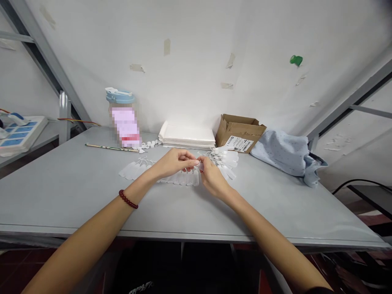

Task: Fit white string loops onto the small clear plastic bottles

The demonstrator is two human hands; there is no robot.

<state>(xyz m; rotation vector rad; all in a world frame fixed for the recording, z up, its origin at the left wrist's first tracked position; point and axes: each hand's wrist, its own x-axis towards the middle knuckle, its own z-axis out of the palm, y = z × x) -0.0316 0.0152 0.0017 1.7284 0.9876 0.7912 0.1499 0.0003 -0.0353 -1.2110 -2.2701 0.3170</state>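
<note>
My left hand point(177, 161), with a dark red beaded bracelet on its wrist, is closed in a pinch over the middle of the table. What sits between its fingertips is too small to make out. My right hand point(213, 176) meets it, closed on a small whitish translucent tag point(201, 166), partly hidden by the fingers. Below and left of the hands lies a row of similar white tags point(180, 178) with thin strings. More stringed tags point(228, 159) are heaped just right of my right hand.
On the grey table point(92, 196) stand a blue-lidded cup point(120, 98), a stack of white sheets or envelopes point(187, 136) and an open cardboard box point(240, 130). A pencil-like stick point(112, 147) lies left; a light blue cloth point(280, 153) lies right. A power strip point(24, 132) is far left.
</note>
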